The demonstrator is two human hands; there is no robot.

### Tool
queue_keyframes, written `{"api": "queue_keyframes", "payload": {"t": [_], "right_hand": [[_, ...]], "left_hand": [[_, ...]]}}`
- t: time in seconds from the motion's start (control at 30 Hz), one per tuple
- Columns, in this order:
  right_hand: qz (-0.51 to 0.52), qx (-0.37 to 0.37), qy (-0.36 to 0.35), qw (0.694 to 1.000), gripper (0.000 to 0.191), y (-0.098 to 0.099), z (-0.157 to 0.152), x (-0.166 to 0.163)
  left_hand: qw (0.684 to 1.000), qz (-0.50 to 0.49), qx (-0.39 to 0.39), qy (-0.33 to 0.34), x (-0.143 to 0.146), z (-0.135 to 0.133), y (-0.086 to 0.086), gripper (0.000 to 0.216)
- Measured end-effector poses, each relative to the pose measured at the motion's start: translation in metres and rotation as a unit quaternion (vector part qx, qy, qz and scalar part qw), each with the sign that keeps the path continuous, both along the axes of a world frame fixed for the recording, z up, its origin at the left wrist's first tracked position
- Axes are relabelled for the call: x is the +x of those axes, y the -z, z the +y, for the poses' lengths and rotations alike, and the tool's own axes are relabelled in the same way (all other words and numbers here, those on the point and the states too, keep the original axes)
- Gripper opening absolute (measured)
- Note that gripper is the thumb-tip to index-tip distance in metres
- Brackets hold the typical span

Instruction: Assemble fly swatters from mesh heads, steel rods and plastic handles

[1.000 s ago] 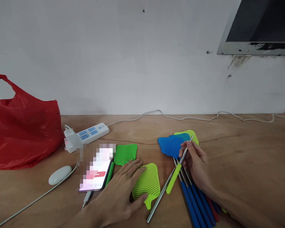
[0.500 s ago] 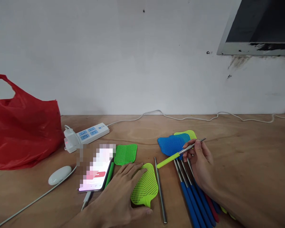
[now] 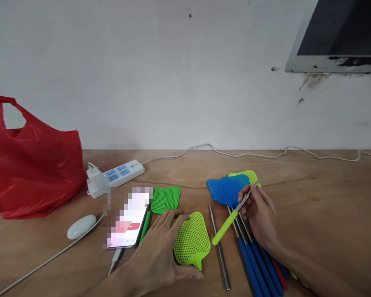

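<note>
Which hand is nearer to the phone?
Left. The left hand lies just right of the phone, on a green swatter head; the right hand is farther right, holding a metal rod.

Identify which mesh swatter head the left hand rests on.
The yellow-green head nearest the camera, under the left hand. The darker green head lies by the phone; the blue heads sit by the right hand.

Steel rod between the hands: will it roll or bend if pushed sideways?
Probably rolls: the steel rod looks round and smooth, lying free on the flat table. Likely stiff, as it lies dead straight. Its shiny surface may slip when pinched.
</note>
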State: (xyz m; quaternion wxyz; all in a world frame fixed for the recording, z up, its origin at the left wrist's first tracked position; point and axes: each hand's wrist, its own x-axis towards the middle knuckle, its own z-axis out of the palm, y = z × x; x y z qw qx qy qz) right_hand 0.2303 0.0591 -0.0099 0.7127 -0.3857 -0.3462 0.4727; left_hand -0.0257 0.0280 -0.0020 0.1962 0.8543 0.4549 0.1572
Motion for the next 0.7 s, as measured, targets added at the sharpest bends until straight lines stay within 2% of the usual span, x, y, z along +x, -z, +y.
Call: {"api": "queue_keyframes", "payload": {"t": [0.17, 0.37, 0.6, 0.7], "right_hand": [[0.004, -0.004, -0.001, 1.000, 0.032, -0.001, 0.000, 0.000], [0.003, -0.011, -0.003, 1.000, 0.033, 0.000, 0.000, 0.000], [-0.018, -0.048, -0.041, 0.998, 0.037, -0.001, -0.001, 0.000], [-0.043, -0.065, -0.060, 0.995, 0.041, 0.000, -0.001, -0.001]], "left_hand": [[1.000, 0.010, 0.010, -0.026, -0.002, -0.003, 0.000, 0.076], [0.999, -0.041, -0.009, -0.028, -0.005, -0.001, 0.009, 0.084], [0.999, -0.054, -0.002, 0.000, -0.004, -0.002, 0.007, 0.097], [0.998, -0.041, -0.030, -0.031, -0.004, 0.000, 0.006, 0.102]]}}
